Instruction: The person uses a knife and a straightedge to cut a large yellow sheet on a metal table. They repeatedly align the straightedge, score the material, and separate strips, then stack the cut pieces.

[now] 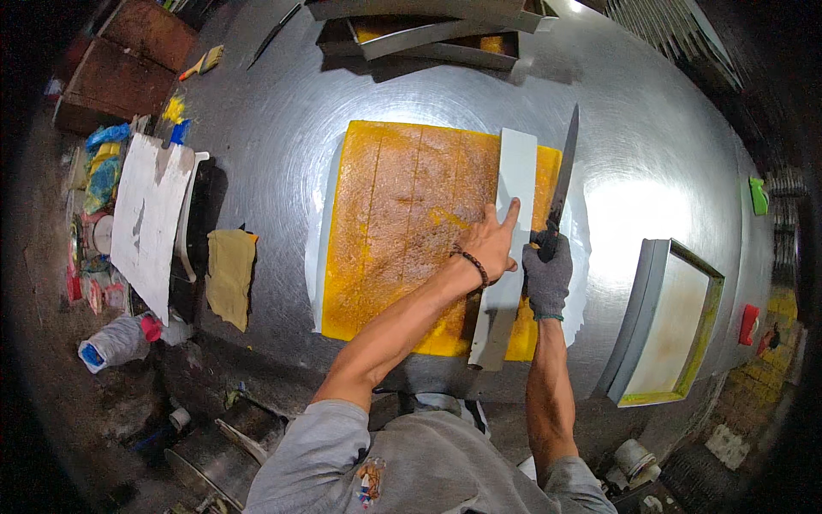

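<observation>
A large yellow-orange slab (402,223) with several lengthwise cut lines lies on a steel table (274,146). Across its right part rests a long flat metal strip (512,171). My left hand (490,242), bare with a bead bracelet at the wrist, presses flat on this strip with its fingers spread. My right hand (546,276), in a grey glove, grips the handle of a long knife (562,176). The blade runs along the strip's right edge and points away from me.
An empty metal tray (664,321) sits tilted at the table's right edge. Stacked trays (428,30) stand at the far side. A brush (201,62), a yellowish cloth (229,274), a white sheet (147,214) and small containers lie at the left.
</observation>
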Available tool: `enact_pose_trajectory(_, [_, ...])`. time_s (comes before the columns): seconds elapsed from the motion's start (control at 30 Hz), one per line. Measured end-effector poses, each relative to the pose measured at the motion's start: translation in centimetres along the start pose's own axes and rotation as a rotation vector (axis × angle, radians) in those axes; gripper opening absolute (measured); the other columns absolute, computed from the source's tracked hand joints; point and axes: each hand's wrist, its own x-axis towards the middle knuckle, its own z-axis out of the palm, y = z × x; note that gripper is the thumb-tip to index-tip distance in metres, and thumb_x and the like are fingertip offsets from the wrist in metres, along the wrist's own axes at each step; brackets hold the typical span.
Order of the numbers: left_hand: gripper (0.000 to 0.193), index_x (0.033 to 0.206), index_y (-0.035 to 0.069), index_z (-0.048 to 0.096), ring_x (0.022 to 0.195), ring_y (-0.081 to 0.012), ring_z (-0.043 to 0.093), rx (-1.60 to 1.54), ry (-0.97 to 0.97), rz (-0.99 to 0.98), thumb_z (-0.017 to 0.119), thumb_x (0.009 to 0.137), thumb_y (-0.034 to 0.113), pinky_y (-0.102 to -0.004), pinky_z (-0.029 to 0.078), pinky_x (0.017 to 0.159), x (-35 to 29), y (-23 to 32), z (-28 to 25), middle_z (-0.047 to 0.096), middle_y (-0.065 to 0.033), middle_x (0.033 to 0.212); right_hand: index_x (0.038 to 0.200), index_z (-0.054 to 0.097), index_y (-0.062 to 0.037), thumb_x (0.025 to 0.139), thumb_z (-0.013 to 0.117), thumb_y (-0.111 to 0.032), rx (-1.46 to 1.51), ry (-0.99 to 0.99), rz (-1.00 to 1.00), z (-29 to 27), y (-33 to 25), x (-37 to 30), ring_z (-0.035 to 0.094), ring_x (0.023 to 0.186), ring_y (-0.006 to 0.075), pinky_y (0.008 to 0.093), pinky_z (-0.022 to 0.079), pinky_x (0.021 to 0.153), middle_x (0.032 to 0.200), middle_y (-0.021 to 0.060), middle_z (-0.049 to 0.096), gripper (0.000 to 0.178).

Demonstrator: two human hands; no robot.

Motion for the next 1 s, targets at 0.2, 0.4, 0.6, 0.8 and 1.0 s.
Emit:
enact_pose_trajectory(0.2, [0.116,0.163,0.01,0.021,0.103,-0.0553,0.064,-0.044,0.012,0.018,0.092,0.073,0.027,-0.0559,0.056,0.089,0.0,-0.4,-0.1,0.046,-0.0356,0.129,0.109,0.063,-0.003,0.086,0.072,-0.007,0.031,0.031,-0.069,0.5,1.0,0.2,0.065,0.084,0.0167,0.0337,0.052,0.076,0.094,0.0076,0.067,0.025])
enact_pose_trajectory(0.4, [0.117,0.163,0.006,0.02,0.102,-0.0546,0.064,-0.052,0.018,0.037,0.092,0.073,0.027,-0.0548,0.056,0.088,0.1,-1.0,0.2,0.047,-0.0368,0.127,0.111,0.062,-0.0026,0.088,0.07,-0.004,0.091,0.012,-0.015,0.6,-0.2,-0.2,0.062,0.08,0.0141,0.0314,0.051,0.072,0.092,0.0059,0.066,0.024])
enact_pose_trajectory(0.6, [0.119,0.163,0.007,0.018,0.109,-0.0567,0.061,-0.04,0.005,0.027,0.092,0.073,0.028,-0.0548,0.054,0.094,0.3,-1.1,0.4,0.043,-0.0412,0.134,0.112,0.061,-0.002,0.089,0.068,-0.002,0.079,0.001,-0.006,0.6,-0.3,-0.4,0.062,0.081,0.0132,0.0311,0.051,0.069,0.093,0.0068,0.066,0.024])
enact_pose_trajectory(0.8, [0.122,0.164,0.008,0.016,0.12,-0.0582,0.056,-0.03,-0.033,-0.009,0.093,0.072,0.029,-0.0538,0.052,0.101,0.9,-0.9,0.8,0.038,-0.0431,0.14,0.117,0.063,-0.0033,0.088,0.072,-0.007,0.153,0.015,-0.013,0.1,0.2,-0.5,0.065,0.092,0.0156,0.0316,0.053,0.081,0.103,0.008,0.07,0.03])
enact_pose_trajectory(1.0, [0.126,0.165,0.009,0.016,0.125,-0.0558,0.053,0.051,-0.073,-0.052,0.094,0.069,0.033,-0.0511,0.048,0.107,0.6,-0.1,-0.2,0.041,-0.0412,0.138,0.121,0.063,-0.005,0.091,0.074,-0.019,0.158,0.014,0.184,-3.0,0.0,-4.5,0.065,0.083,0.0141,0.0345,0.054,0.078,0.098,0.0059,0.069,0.034])
